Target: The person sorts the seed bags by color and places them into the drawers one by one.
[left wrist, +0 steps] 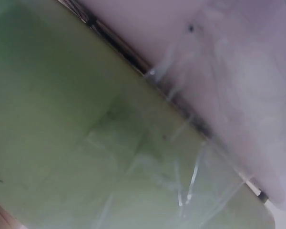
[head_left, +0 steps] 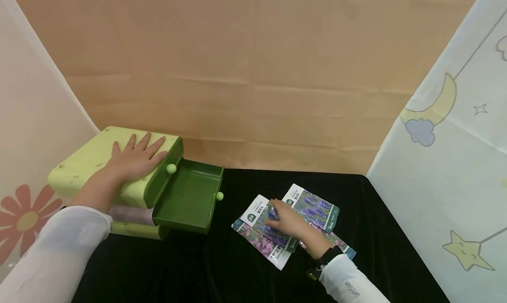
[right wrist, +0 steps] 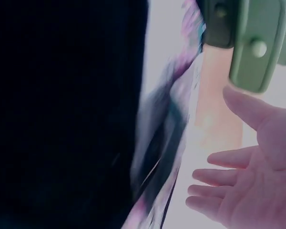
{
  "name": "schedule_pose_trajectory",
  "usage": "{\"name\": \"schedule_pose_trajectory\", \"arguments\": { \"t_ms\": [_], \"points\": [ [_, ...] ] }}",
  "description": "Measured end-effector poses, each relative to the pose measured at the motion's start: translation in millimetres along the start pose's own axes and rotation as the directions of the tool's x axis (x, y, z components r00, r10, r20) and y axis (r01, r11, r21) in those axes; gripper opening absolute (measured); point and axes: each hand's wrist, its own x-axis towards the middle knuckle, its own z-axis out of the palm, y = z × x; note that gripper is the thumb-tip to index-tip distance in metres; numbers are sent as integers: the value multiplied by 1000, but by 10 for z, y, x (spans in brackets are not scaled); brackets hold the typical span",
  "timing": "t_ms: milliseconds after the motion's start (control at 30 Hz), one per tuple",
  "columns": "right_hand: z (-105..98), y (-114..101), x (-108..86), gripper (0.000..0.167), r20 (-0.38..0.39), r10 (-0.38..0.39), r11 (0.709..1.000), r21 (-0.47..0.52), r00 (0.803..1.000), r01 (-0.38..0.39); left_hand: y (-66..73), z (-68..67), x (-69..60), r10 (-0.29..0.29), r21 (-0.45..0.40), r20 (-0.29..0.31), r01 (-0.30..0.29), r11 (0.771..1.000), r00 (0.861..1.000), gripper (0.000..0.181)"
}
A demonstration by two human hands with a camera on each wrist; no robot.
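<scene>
We tag the right hand (head_left: 291,219) first: fingers apart and fairly straight in the right wrist view, clamped on nothing. It's over a purple-flower packet (head_left: 259,216), hiding part of it; we can't tell if the fingertips touch. We get the left hand (head_left: 136,162) palm down on top of the light green cabinet (head_left: 91,162), fingers spread, gripping nothing.

Around the right hand we have more packets on the tabletop: a second purple-flower packet (head_left: 314,206) just beside it, a pink-flower packet (head_left: 257,241) partly under the first, another pink-flower packet (head_left: 338,243) partly behind the forearm. Between hands, the drawer (head_left: 190,197) juts from the cabinet toward the packets, below the upper front with its round knob (head_left: 171,169). Left forearm blocks part of the cabinet; left wrist view is mostly blurred green, not much use to us.

Materials: packets look flat, glossy, printed, white at one end; cabinet smooth, plastic-looking, rounded corners; drawer darker green, shallow, rectangular, ball-shaped knob (head_left: 219,196). We note black, soft-looking cloth (head_left: 222,268) underneath, creased tan backdrop (head_left: 253,74) behind, white panel (head_left: 428,184) with moon and star at right, red-petalled flower print (head_left: 27,221) at left
</scene>
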Motion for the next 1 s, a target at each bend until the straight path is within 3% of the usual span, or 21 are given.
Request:
{"name": "schedule_pose_trajectory", "arguments": {
  "t_ms": [267,667,800,1000],
  "points": [
    [-55,321,-55,98,99,-53,993,-103,994,64,14,-8,17,0,1,9,0,1000,1000,78],
    [-24,431,-5,103,91,-10,988,-151,996,24,11,-16,15,-3,-3,11,3,1000,1000,77],
    [-15,425,6,103,62,-20,993,-111,998,26,8,-22,20,-5,-3,11,6,1000,1000,77],
    [-9,427,36,96,-44,-73,997,-17,996,72,4,-31,14,-8,2,15,8,1000,1000,75]
  ]
}}
